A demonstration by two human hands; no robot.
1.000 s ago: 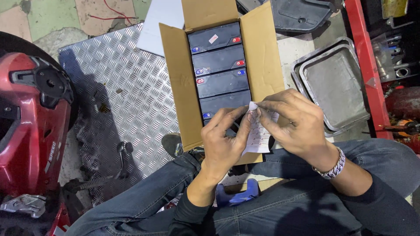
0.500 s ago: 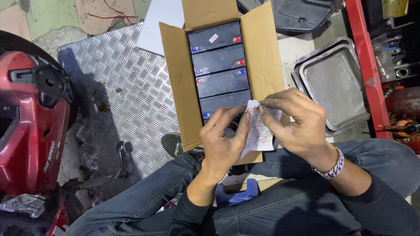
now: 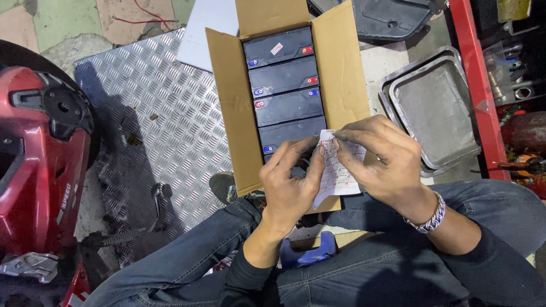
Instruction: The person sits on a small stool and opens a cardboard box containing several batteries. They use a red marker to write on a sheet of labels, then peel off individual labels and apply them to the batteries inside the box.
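Far left: red scooter body (image 3: 34,170) with black trim, partly out of frame, parked against the left edge of the diamond-plate metal sheet (image 3: 153,119). Black kickstand lever (image 3: 156,199) resting on the sheet's lower left part, a few small bits of debris scattered higher up.

Centre: open cardboard box (image 3: 227,108) lying across the sheet's right edge, flaps folded outward, a white sheet (image 3: 205,28) tucked under its top left corner. Inside, four black batteries (image 3: 284,74) in a single column, packed touching, each with red and blue terminal caps. Nearest battery partly hidden by the hands.

Left hand (image 3: 293,179) over the box's near end, fingers curled, thumb and fingertips pinching the left edge of a small white printed paper slip (image 3: 336,170). Slip held upright-ish just above the nearest battery and the box's near right corner, slightly creased. Right hand (image 3: 381,156) pinching the slip's top right edge between thumb and forefinger, other fingers bent behind it. Silver chain bracelet (image 3: 429,213) on the right wrist. Dark sleeves, blue jeans below; blue plastic object (image 3: 310,253) between the knees, kind not clear.

Right: two nested metal trays (image 3: 432,108) on the concrete floor, well apart from the box's right flap. Red metal frame rail (image 3: 475,85) running along their far right side, tools and parts beyond it, too cluttered to name.
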